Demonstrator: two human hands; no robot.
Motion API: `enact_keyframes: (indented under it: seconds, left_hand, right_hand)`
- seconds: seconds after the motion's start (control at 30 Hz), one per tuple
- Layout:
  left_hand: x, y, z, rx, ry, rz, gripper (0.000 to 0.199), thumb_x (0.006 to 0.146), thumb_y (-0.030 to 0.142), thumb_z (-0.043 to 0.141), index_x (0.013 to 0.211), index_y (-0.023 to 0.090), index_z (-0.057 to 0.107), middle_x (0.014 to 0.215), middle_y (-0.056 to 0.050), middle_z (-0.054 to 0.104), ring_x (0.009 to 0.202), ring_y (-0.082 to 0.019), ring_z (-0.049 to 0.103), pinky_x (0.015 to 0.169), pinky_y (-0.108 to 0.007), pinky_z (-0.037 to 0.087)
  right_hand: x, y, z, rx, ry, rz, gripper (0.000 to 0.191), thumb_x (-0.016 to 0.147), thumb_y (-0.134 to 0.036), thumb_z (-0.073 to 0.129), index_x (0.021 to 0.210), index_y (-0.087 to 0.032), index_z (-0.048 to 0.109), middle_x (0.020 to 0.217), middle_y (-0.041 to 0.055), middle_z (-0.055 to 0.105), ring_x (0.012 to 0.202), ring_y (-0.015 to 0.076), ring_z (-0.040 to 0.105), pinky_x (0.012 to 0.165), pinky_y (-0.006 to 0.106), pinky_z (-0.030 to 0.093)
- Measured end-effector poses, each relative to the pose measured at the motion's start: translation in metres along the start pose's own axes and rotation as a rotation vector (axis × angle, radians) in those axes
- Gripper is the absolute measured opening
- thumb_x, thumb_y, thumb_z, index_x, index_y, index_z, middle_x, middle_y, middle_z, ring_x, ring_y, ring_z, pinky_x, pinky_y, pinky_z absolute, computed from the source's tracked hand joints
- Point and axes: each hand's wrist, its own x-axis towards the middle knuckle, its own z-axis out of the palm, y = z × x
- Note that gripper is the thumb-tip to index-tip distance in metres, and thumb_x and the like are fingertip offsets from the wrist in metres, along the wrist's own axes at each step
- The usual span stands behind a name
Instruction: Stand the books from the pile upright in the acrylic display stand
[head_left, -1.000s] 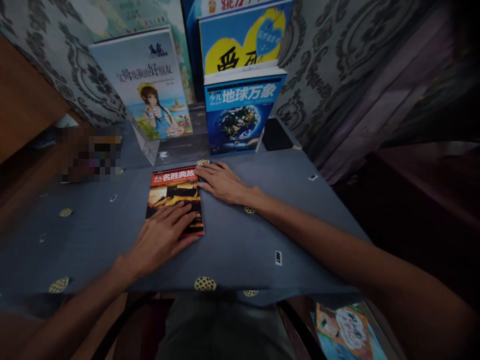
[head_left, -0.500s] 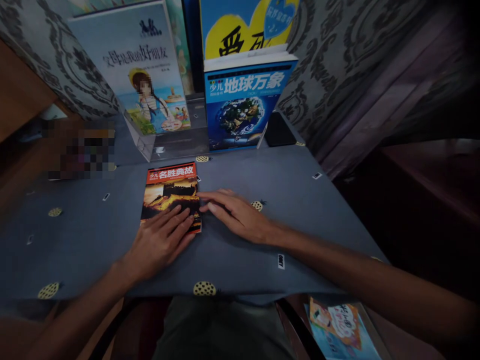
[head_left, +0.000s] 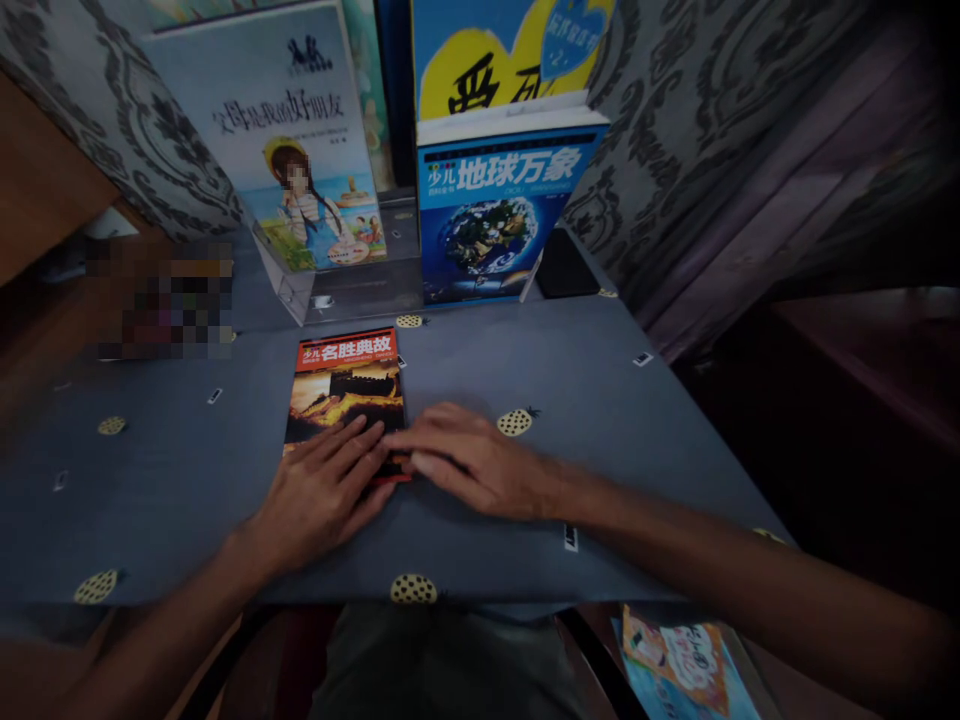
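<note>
A closed book (head_left: 349,395) with a red title band and a picture of a wall on a ridge lies on the cloth-covered table. My left hand (head_left: 326,485) rests flat across its lower part, fingers stretched out, covering much of the bottom. At the book's lower right edge is my right hand (head_left: 476,460), its index fingertip at the cover close to the left fingers. The right thumb and index finger are apart, and the other right fingers are partly hidden behind them.
Behind stand a blue book with a globe (head_left: 487,235) and a pale book with a girl (head_left: 300,150) on a clear stand (head_left: 296,295). A black phone-like slab (head_left: 568,265) lies at the back right. Below the table's front edge is another colourful book (head_left: 686,660).
My right hand has slid down along the book's right edge, nearer to me, and its index fingertip is now by the left fingers. The left hand stays on the cover.
</note>
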Motion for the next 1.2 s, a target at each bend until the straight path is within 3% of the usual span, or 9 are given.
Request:
enact_keyframes:
  seconds: [0.1, 0.3, 0.4, 0.53, 0.7, 0.8, 1.0, 1.2]
  left_hand:
    - [0.000, 0.000, -0.001, -0.028, 0.005, -0.018, 0.030, 0.097, 0.030, 0.052, 0.115, 0.011, 0.067, 0.117, -0.012, 0.075, 0.110, -0.028, 0.070, 0.086, -0.044, 0.063]
    - [-0.005, -0.016, 0.003, -0.117, 0.046, -0.138, 0.024, 0.099, 0.027, 0.049, 0.110, 0.016, 0.068, 0.113, -0.008, 0.076, 0.104, -0.021, 0.071, 0.090, -0.038, 0.060]
    - [-0.010, -0.036, 0.010, -0.080, -0.001, -0.294, 0.028, 0.099, 0.029, 0.047, 0.117, 0.018, 0.066, 0.123, -0.010, 0.071, 0.114, -0.025, 0.066, 0.095, -0.043, 0.056]
    - [-0.015, -0.062, 0.019, -0.077, -0.085, -0.484, 0.038, 0.099, 0.037, 0.046, 0.129, 0.020, 0.060, 0.137, -0.013, 0.061, 0.125, -0.029, 0.056, 0.102, -0.050, 0.049]
    - [-0.011, -0.077, 0.024, -0.018, -0.170, -0.623, 0.044, 0.099, 0.041, 0.042, 0.135, 0.021, 0.055, 0.145, -0.015, 0.053, 0.133, -0.032, 0.048, 0.106, -0.052, 0.043]
    - [-0.008, -0.077, 0.024, -0.010, -0.205, -0.668, 0.045, 0.099, 0.040, 0.041, 0.137, 0.020, 0.053, 0.143, -0.016, 0.055, 0.135, -0.033, 0.046, 0.106, -0.051, 0.041]
    - [-0.008, -0.073, 0.026, -0.042, -0.174, -0.701, 0.043, 0.098, 0.036, 0.043, 0.136, 0.021, 0.055, 0.142, -0.017, 0.056, 0.135, -0.034, 0.047, 0.107, -0.053, 0.039]
    - [-0.010, -0.072, 0.031, -0.037, -0.120, -0.704, 0.043, 0.097, 0.034, 0.046, 0.136, 0.021, 0.057, 0.141, -0.015, 0.058, 0.135, -0.032, 0.048, 0.109, -0.051, 0.039]
  right_hand:
    - [0.000, -0.001, 0.002, -0.106, -0.075, -0.095, 0.030, 0.103, -0.024, 0.043, 0.117, -0.015, 0.068, 0.101, 0.0097, 0.074, 0.101, 0.0200, 0.061, 0.095, 0.041, 0.050]
    - [0.002, -0.001, 0.008, -0.111, -0.010, -0.034, 0.027, 0.102, -0.025, 0.047, 0.112, -0.014, 0.070, 0.097, 0.0093, 0.075, 0.097, 0.0193, 0.064, 0.090, 0.038, 0.052]
    - [0.009, 0.004, 0.012, -0.170, -0.018, 0.032, 0.027, 0.101, -0.026, 0.049, 0.117, -0.015, 0.068, 0.110, 0.0110, 0.074, 0.108, 0.0209, 0.064, 0.099, 0.042, 0.049]
    - [0.034, 0.021, 0.018, -0.288, -0.081, 0.135, 0.039, 0.100, -0.034, 0.052, 0.135, -0.019, 0.057, 0.142, 0.0132, 0.059, 0.136, 0.0245, 0.049, 0.117, 0.052, 0.031]
    - [0.080, 0.049, 0.019, -0.416, -0.117, 0.307, 0.051, 0.100, -0.039, 0.048, 0.144, -0.013, 0.049, 0.154, 0.0178, 0.045, 0.147, 0.0275, 0.034, 0.121, 0.054, 0.022]
    - [0.094, 0.057, 0.019, -0.462, -0.105, 0.358, 0.054, 0.101, -0.039, 0.044, 0.149, -0.013, 0.043, 0.157, 0.0174, 0.040, 0.149, 0.0264, 0.030, 0.122, 0.052, 0.020]
    - [0.082, 0.029, 0.032, -0.577, -0.110, 0.465, 0.061, 0.099, -0.040, 0.047, 0.149, -0.006, 0.041, 0.160, 0.0207, 0.032, 0.152, 0.0307, 0.023, 0.122, 0.054, 0.019]
    - [0.052, -0.011, 0.049, -0.556, -0.191, 0.458, 0.064, 0.098, -0.049, 0.047, 0.151, -0.014, 0.041, 0.164, 0.0208, 0.020, 0.153, 0.0397, 0.009, 0.120, 0.064, 0.016]
